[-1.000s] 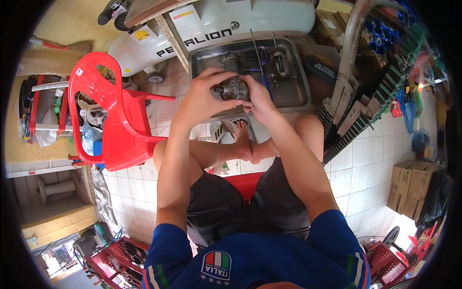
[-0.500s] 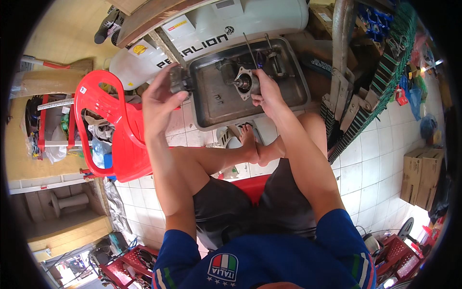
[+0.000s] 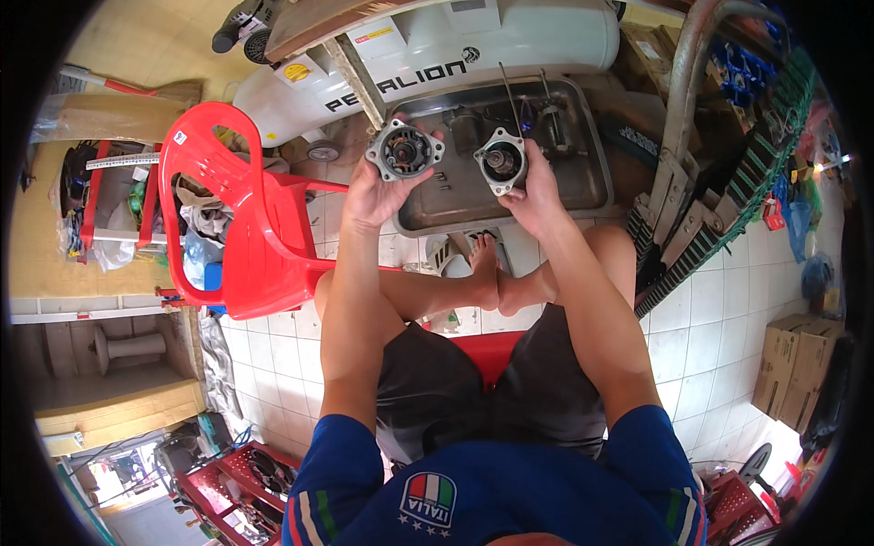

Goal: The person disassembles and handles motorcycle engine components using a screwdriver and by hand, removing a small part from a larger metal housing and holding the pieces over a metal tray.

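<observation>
In my left hand (image 3: 369, 196) is a round metal motor end housing (image 3: 404, 153) with bolt lugs, its open inside facing up. My right hand (image 3: 537, 196) grips a second metal housing (image 3: 501, 162), which has a flanged rim with bolt holes and a shaft in its middle. The two housings are held apart, side by side, over the near part of a dark metal tray (image 3: 446, 218). Behind them in the tray lie a dark cylindrical part (image 3: 466, 132), another metal part with long rods (image 3: 557, 127) and several small bolts (image 3: 442, 180).
A red plastic chair (image 3: 246, 246) stands to the left of my left forearm. Beyond the tray lies a big grey air tank (image 3: 537, 45). A folded metal frame with green netting (image 3: 719, 200) is at the right, and cardboard boxes (image 3: 797, 364) sit farther right.
My left hand has turned its housing so that the open inside now faces up, and moved right. The right hand's housing has shifted right and tilted. The whole view has shifted a little.
</observation>
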{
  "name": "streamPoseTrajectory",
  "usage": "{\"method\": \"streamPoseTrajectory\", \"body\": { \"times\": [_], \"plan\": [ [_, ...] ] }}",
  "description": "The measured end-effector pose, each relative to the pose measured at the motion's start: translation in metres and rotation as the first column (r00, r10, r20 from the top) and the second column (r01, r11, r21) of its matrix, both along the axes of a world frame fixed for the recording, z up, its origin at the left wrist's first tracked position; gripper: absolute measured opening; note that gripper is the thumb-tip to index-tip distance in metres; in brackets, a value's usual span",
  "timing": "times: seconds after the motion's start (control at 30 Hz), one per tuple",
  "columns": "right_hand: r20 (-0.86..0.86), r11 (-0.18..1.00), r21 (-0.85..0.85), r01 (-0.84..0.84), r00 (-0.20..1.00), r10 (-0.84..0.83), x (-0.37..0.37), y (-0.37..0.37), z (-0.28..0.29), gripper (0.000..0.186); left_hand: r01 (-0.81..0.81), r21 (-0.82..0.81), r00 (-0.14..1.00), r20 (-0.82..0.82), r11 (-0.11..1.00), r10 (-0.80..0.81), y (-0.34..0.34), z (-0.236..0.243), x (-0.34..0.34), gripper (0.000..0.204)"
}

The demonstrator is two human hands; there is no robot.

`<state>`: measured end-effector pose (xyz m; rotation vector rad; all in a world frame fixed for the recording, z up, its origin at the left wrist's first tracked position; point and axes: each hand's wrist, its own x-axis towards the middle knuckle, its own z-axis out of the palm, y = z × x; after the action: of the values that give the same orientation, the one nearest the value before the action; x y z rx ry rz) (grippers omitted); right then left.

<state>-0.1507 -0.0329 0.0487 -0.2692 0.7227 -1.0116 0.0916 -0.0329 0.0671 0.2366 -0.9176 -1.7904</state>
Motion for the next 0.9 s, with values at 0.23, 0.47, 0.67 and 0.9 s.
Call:
{"method": "streamPoseTrajectory", "body": {
  "times": [0.23, 0.47, 0.67, 0.9],
  "plan": [
    [-0.148, 0.997, -0.067, 0.036, 0.988, -0.046, -0.002, 0.001, 0.000, 0.028, 0.017, -0.047, 0.989, 0.151, 0.999, -0.010, 0.001, 0.001, 0.000, 0.085],
    [-0.219, 0.996, -0.080, 0.036, 0.974, -0.053, 0.002, 0.003, 0.001, 0.032, 0.008, 0.018, 0.978, 0.208, 1.000, -0.011, 0.002, -0.002, -0.005, 0.080],
    [-0.412, 0.992, -0.112, 0.053, 0.906, -0.094, 0.003, -0.001, -0.001, 0.035, -0.037, 0.111, 0.909, 0.417, 0.993, -0.013, -0.001, -0.006, 0.003, 0.075],
    [-0.620, 0.984, -0.166, 0.065, 0.769, -0.156, 0.006, -0.003, -0.009, 0.040, -0.176, 0.141, 0.793, 0.607, 0.974, 0.056, -0.001, -0.004, -0.013, 0.066]
  ]
}}
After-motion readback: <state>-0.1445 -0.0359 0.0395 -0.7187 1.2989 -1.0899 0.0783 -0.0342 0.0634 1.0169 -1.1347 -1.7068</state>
